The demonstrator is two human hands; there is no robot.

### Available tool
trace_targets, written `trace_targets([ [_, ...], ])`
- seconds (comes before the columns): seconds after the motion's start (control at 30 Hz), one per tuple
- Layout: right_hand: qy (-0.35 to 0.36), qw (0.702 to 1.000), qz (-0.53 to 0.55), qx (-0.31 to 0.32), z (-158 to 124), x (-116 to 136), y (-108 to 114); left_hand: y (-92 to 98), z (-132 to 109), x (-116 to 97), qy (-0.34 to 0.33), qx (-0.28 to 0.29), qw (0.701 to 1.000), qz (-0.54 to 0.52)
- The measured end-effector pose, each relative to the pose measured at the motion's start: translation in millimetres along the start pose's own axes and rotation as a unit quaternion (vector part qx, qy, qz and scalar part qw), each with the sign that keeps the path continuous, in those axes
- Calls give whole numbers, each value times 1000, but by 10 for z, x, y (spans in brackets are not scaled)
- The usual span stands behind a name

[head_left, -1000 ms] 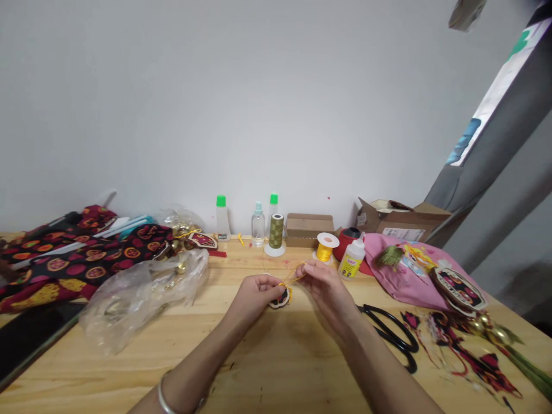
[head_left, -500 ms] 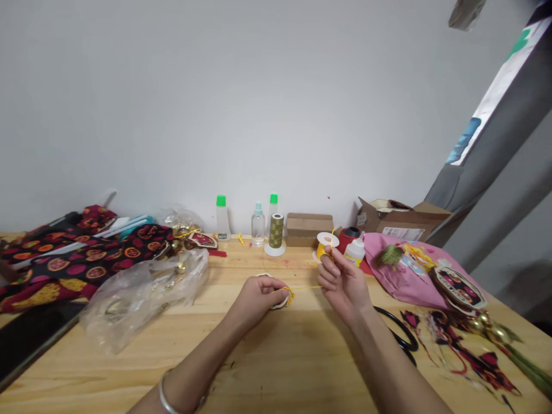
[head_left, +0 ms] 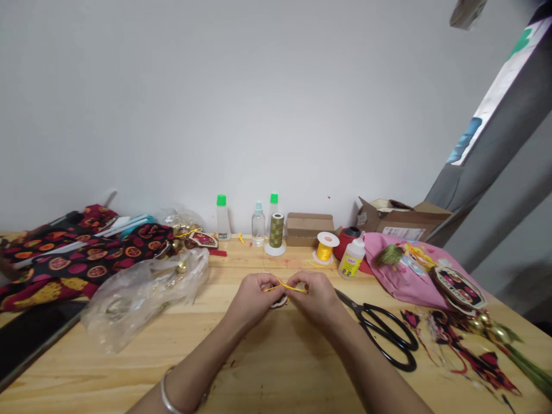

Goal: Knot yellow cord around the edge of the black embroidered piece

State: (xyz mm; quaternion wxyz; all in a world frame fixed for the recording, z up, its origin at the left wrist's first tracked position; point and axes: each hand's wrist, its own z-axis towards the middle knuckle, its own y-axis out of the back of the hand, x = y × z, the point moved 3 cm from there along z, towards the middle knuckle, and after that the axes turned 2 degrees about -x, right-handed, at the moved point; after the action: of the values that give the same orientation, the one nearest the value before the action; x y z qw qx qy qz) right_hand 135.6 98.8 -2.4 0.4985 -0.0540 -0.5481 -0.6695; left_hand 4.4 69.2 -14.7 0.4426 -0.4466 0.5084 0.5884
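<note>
Over the middle of the table my left hand (head_left: 255, 296) and my right hand (head_left: 314, 294) meet almost fingertip to fingertip. Both pinch a yellow cord (head_left: 282, 283), which crosses between them. Just below the cord, by the left fingers, shows part of a small pale-edged, dark-centred ornament (head_left: 279, 301); the rest of it is hidden by my hand. Beyond the right hand stands a spool of yellow cord (head_left: 325, 250). Black-handled scissors (head_left: 383, 330) lie beside my right forearm.
Left: a clear plastic bag (head_left: 142, 299), patterned fabric (head_left: 99, 253) and a dark flat object (head_left: 37, 333). Back: an olive thread spool (head_left: 276, 231), green-capped bottle (head_left: 222, 218), glue bottle (head_left: 352, 259) and cardboard box (head_left: 399, 215). Right: a pink cloth (head_left: 409, 276) and fabric scraps (head_left: 470, 351).
My right hand has come down and left to meet the left hand, bringing the yellow cord with it. The scissors and glue bottle are now uncovered. My left hand stays nearly in place.
</note>
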Motion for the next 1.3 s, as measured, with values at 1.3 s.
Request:
trace_targets([
  [1.3, -105, 981, 152, 51, -12, -172, 38, 15, -4, 12, 68, 48, 991, -103],
])
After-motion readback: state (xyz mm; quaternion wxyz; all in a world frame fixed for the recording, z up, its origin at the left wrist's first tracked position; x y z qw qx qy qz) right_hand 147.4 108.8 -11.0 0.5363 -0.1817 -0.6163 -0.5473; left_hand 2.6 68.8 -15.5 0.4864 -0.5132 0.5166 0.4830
